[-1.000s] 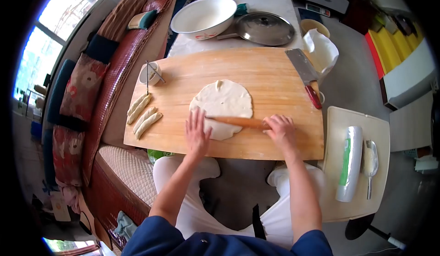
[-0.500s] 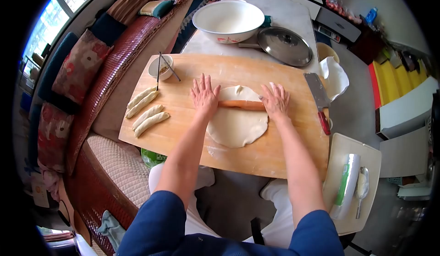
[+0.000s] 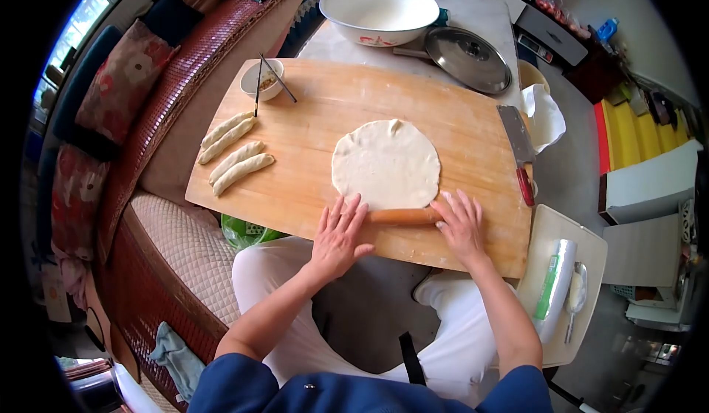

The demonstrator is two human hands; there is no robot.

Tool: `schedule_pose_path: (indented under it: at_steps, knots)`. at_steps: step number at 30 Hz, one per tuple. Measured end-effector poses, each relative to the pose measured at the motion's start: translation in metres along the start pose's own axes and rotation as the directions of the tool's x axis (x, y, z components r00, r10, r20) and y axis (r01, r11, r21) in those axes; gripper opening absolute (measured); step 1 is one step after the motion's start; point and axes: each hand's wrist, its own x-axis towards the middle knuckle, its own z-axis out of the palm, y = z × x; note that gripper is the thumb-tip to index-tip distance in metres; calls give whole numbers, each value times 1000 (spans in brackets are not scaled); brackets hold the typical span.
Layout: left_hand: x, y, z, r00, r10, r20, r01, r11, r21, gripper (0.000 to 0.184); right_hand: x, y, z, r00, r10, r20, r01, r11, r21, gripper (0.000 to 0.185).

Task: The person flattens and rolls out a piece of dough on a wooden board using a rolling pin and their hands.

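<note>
A wooden rolling pin (image 3: 403,216) lies across the near side of the board, just below a flat round sheet of dough (image 3: 385,163). My left hand (image 3: 339,237) rests over the pin's left end, fingers stretched out and thumb apart. On the other end lies my right hand (image 3: 461,228), also open with its fingers extended. Both palms face down and hide the pin's ends. The dough has a slightly uneven edge and a small fold at its far side.
Several dough rolls (image 3: 242,173) lie on the left of the wooden board (image 3: 310,184), near a small bowl (image 3: 261,80) with chopsticks (image 3: 278,82). A cleaver (image 3: 519,147) lies at the right edge. Beyond stand a white basin (image 3: 379,14) and a lid (image 3: 468,60); right, a tray (image 3: 543,224) holds a wrap roll (image 3: 555,287).
Both hands have moved the rolling pin toward me, from the far part of the dough to just past its near edge. The whole dough sheet now shows. The camera view has shifted slightly.
</note>
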Motion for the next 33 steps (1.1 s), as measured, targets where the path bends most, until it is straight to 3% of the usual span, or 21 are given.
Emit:
schedule_pose_path:
  at_steps: [7,10,12,14,16,18,21,26,31,33]
  knots:
    - [135,-58,12,953,-186,-240,196,980,19,76,124,42,24,995,55,-86,-63,993,-99,42]
    - [181,-60,9,925,-289,-246,268,957,-113,75,143,68,36,985,125,-117,-140,982,-128,42]
    - [172,-52,17,951,-190,-244,176,981,-81,76,134,81,37,988,138,-73,-147,979,-140,42]
    - [132,-38,22,976,-48,-212,46,999,-15,76,101,74,24,995,80,-55,-81,996,-23,43]
    - [70,-3,10,997,35,-62,-32,998,52,84,53,66,11,999,22,-46,-21,999,41,45]
    - [20,18,6,992,125,-1,-125,991,-44,87,10,53,4,1000,9,-27,-8,999,35,47]
    - [0,29,-1,986,153,62,-152,988,-31,89,-11,39,-2,999,16,-44,-16,1000,4,44]
    - [115,-29,17,973,22,-231,-26,1000,-17,80,76,57,12,990,1,-141,-11,997,-73,38]
    - [204,-45,24,952,-156,-265,136,986,-91,76,133,99,30,973,127,-191,-137,990,-42,35]
    - [186,-37,29,974,-41,-225,46,999,18,80,120,107,29,982,123,-140,-131,990,-46,33]
